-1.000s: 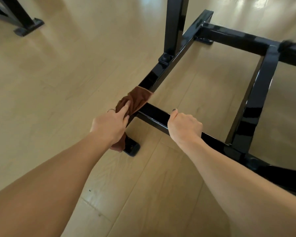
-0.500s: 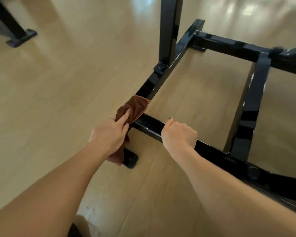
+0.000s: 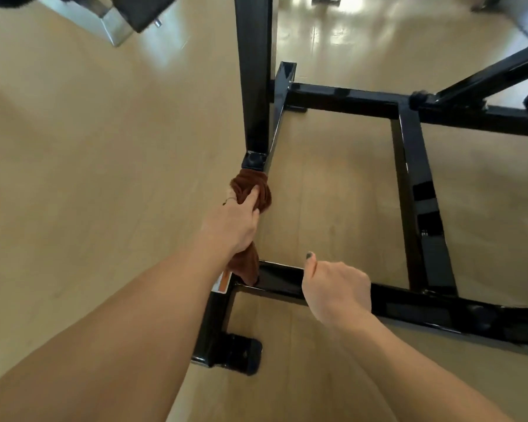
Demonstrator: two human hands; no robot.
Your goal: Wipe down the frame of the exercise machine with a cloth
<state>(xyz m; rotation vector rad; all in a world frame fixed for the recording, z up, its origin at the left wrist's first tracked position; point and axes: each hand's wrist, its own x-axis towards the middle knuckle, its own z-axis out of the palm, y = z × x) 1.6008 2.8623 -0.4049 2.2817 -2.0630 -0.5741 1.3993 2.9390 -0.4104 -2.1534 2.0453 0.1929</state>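
The exercise machine's black steel frame [image 3: 415,184] lies low on the floor as a rectangle of glossy bars, with an upright post [image 3: 253,86] rising from the left bar. My left hand [image 3: 233,223] grips a brown cloth [image 3: 250,190] wrapped over the left bar, just below the post's base. A loose end of the cloth hangs out under my wrist. My right hand [image 3: 336,287] curls its fingers around the near cross bar [image 3: 439,306], thumb on top. The left bar under my hand and cloth is hidden.
Light wooden floor [image 3: 89,178] surrounds the frame. A black foot pad [image 3: 241,354] caps the near left corner, beside an orange-and-white sticker [image 3: 221,283]. Another piece of equipment with a grey metal leg [image 3: 110,25] stands at the top left. An angled bar [image 3: 485,77] rises at the right.
My left hand has slid the cloth forward along the left bar, up to the post's base. The view has moved closer over the frame. My right hand stays on the near cross bar.
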